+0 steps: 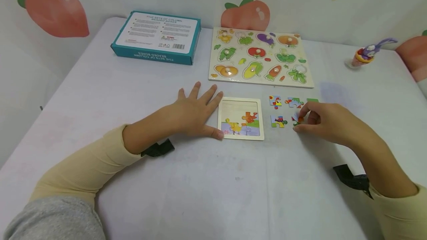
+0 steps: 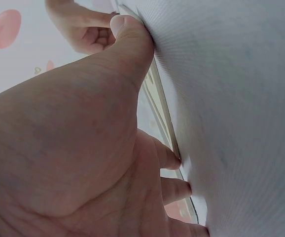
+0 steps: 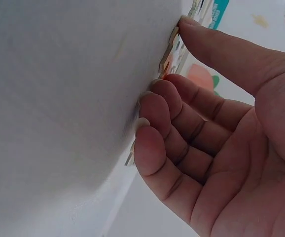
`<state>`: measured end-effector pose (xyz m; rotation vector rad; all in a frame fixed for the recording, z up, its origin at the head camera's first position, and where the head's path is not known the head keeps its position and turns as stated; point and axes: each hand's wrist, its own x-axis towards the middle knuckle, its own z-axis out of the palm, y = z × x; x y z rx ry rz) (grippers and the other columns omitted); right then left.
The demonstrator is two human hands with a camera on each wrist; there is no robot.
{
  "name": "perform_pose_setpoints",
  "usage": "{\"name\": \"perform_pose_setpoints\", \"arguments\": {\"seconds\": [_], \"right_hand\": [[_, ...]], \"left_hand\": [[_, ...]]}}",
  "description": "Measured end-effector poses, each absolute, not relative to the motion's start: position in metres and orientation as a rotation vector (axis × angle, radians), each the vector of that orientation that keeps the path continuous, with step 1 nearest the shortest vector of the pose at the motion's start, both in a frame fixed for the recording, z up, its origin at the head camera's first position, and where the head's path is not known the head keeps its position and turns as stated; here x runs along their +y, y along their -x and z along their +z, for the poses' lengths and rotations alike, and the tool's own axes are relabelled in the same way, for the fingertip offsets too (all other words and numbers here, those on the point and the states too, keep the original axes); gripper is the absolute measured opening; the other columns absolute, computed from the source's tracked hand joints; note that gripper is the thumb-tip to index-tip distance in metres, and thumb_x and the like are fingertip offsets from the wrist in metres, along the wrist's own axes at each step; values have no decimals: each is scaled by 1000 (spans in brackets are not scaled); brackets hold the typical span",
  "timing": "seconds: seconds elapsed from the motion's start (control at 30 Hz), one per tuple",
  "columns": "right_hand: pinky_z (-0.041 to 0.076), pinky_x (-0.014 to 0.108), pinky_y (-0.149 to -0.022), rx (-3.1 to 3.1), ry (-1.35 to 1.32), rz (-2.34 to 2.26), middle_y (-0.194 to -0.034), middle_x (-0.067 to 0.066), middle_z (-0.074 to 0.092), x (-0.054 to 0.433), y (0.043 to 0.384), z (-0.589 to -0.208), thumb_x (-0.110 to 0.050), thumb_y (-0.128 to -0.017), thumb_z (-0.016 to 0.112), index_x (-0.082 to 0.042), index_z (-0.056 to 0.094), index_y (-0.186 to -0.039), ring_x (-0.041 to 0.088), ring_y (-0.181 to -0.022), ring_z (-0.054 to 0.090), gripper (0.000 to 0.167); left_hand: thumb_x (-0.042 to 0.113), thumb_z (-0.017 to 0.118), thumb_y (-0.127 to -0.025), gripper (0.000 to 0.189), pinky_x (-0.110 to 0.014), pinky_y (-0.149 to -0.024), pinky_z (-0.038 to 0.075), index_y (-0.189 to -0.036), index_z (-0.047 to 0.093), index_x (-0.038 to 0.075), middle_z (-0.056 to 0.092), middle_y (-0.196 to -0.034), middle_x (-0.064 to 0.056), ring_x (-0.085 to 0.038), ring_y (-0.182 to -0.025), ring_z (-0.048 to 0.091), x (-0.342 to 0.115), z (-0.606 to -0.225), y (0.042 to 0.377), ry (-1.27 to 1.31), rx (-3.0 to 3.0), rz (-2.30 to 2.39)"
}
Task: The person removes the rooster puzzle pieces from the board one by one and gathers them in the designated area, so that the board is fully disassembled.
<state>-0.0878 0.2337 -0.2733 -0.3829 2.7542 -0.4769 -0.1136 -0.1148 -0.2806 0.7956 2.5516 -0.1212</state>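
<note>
My left hand (image 1: 191,116) lies with fingers spread at the left side of a square wooden puzzle tray (image 1: 241,138). Its thumb (image 2: 132,37) and fingertips rest along the tray's edge. Inside, several joined jigsaw pieces (image 1: 237,128) show a yellow chick and an orange animal along the bottom and right. To the right of the tray, my right hand (image 1: 328,121) pinches a colourful jigsaw piece (image 1: 295,119) between thumb and curled fingers, close against the tabletop. Loose around it lie a piece with a red and yellow figure (image 1: 275,101), a blue-green piece (image 1: 295,102), another piece (image 1: 278,121) and a green-edged piece (image 1: 313,100).
A vegetable peg board (image 1: 241,60) lies behind the tray. At the back left is a teal and white box (image 1: 156,36) of beaded boxes. A small purple-topped ornament (image 1: 363,55) stands at the far right. White cloth (image 1: 213,188) covers the table.
</note>
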Motion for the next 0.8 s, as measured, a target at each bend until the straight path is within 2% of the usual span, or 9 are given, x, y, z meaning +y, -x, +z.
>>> {"name": "perform_pose_setpoints", "arguments": {"seconds": [0.23, 0.5, 0.8], "right_hand": [[40, 31, -59, 2791, 412, -476, -76, -4, 56, 230, 82, -269, -33, -85, 82, -12, 65, -101, 17, -70, 49, 32], [44, 34, -61, 2781, 586, -491, -76, -4, 59, 194, 84, -259, -18, -87, 80, -12, 70, -100, 16, -70, 52, 18], [45, 34, -64, 2675, 678, -486, -75, -3, 58, 151, 91, -261, -17, -87, 80, -11, 70, -110, 15, -68, 52, 26]], "left_hand": [[88, 47, -78, 120, -78, -104, 17, -163, 3, 15, -4, -167, -13, -54, -147, -2, -113, -279, 113, -810, 2545, -130], [88, 48, -78, 120, -77, -105, 16, -163, 3, 15, -6, -167, -13, -53, -147, -3, -113, -280, 114, -784, 2537, -124], [88, 49, -78, 121, -77, -105, 16, -163, 3, 15, -5, -167, -13, -54, -147, -3, -112, -282, 115, -794, 2534, -114]]}}
